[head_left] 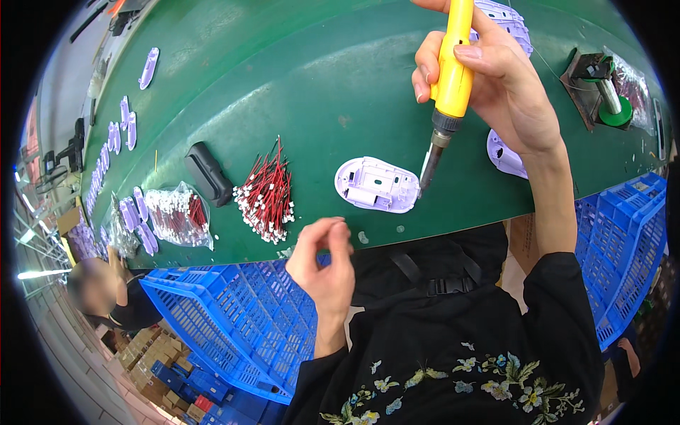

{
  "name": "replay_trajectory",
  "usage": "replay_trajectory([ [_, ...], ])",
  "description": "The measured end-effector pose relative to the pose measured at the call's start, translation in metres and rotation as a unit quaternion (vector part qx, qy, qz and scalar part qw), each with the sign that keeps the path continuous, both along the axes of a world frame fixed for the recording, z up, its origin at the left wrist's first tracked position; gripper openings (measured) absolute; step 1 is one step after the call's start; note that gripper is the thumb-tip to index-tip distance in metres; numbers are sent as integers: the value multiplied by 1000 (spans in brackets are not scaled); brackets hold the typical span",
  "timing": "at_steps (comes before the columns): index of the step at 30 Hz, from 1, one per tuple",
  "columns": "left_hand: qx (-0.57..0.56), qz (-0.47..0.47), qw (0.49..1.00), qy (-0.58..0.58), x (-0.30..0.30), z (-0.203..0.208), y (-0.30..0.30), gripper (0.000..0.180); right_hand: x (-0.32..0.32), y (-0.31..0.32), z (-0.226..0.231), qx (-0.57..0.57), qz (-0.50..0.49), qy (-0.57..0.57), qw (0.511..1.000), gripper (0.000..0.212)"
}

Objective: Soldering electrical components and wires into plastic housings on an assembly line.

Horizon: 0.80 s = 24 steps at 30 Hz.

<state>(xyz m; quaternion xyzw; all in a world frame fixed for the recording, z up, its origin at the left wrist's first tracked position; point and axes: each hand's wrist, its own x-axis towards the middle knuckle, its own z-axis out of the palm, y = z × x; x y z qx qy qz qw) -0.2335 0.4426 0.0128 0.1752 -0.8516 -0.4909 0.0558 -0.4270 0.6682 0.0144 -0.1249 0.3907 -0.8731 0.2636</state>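
My right hand [506,78] is closed round a yellow soldering iron [455,74] with a dark collar and metal barrel. Its tip points down at the right end of a lilac plastic shell [377,185], which lies flat on the green table; whether they touch I cannot tell. Just left of the shell, by the table's near edge, my left hand [322,262] has its fingers curled and thumb against forefinger. Anything in that pinch is too small to make out. A pile of red wires with white connectors [268,195] lies beyond my left hand.
A black case [208,174] and a bag of wired connectors [177,216] lie further left. At right are a lilac shell [506,154] and a solder spool on a stand [610,99]. Blue crates [234,312] stand below the table edge. Another person [106,290] sits far left.
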Motion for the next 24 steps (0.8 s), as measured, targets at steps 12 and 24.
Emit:
replay_trajectory([
  [12,247,58,965,-67,-10,-16,-19,19,7,-46,15,86,-36,-4,996,54],
  [24,214,39,972,-93,-15,-18,-16,20,12,-81,-3,167,-25,90,982,46],
])
